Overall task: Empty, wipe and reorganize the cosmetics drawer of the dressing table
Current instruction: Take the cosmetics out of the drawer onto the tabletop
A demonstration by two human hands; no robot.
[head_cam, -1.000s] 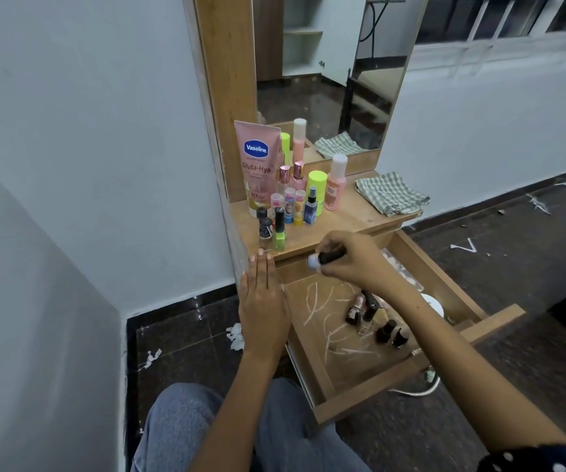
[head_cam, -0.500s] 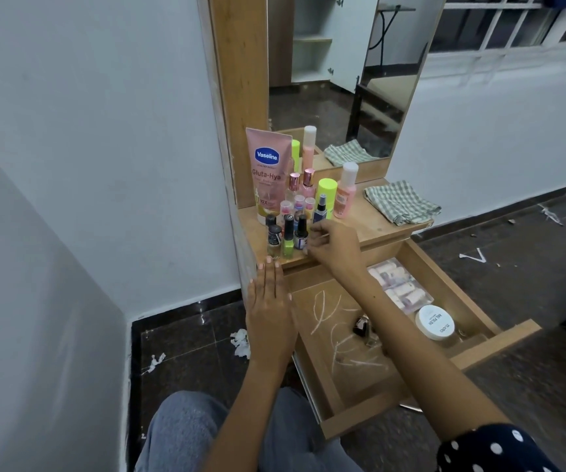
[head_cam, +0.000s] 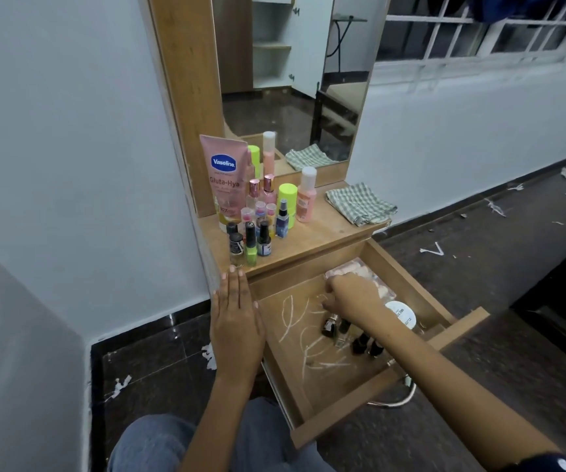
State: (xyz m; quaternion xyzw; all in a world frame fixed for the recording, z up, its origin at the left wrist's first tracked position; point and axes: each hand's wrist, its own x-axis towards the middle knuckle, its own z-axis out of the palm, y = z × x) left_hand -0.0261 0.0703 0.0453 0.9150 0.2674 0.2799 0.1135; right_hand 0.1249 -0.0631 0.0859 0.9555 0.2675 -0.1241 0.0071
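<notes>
The wooden drawer (head_cam: 339,424) stands pulled out, its floor streaked with white marks. My right hand (head_cam: 349,298) hovers inside it, fingers loosely apart, just above several small dark bottles (head_cam: 349,332); it holds nothing that I can see. A clear pack of pink items (head_cam: 385,289) and a white round jar (head_cam: 400,316) lie at the drawer's right. My left hand (head_cam: 237,321) rests flat and open on the drawer's left edge. On the tabletop (head_cam: 325,233) stand a pink Vaseline tube (head_cam: 223,182), a green-capped bottle (head_cam: 286,204), a pink bottle (head_cam: 307,195) and several nail polishes (head_cam: 250,245).
A folded checked cloth (head_cam: 359,202) lies at the tabletop's right end. The mirror (head_cam: 291,73) rises behind the bottles. White wall is close on the left. The dark tiled floor (head_cam: 496,240) carries scattered white scraps. My knees in jeans (head_cam: 159,444) are below the drawer.
My right hand set the dark bottle down among the nail polishes on the tabletop, then dropped back into the drawer above the remaining bottles. My left hand stayed on the drawer's edge.
</notes>
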